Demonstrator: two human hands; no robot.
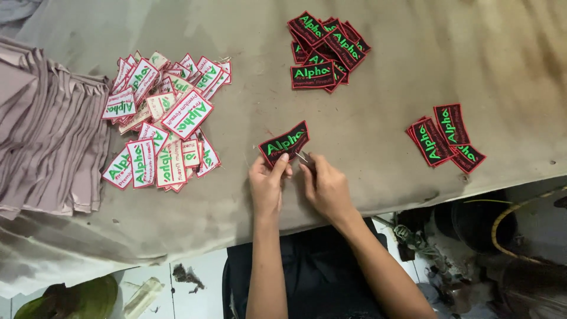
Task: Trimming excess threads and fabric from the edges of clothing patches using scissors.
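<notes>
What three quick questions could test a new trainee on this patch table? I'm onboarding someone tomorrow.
1. Which hand holds the black patch?
2. True or false: the white patches lie right of the person's hands.
3. What lies at the table's far left edge?

Key:
1. The left hand; the right hand holds a small metal tool beside it.
2. False; they lie to the left.
3. A stack of folded mauve fabric.

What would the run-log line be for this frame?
left hand: holds black patch | right hand: small metal tool at patch edge | white patches left | black piles | folded fabric
</notes>
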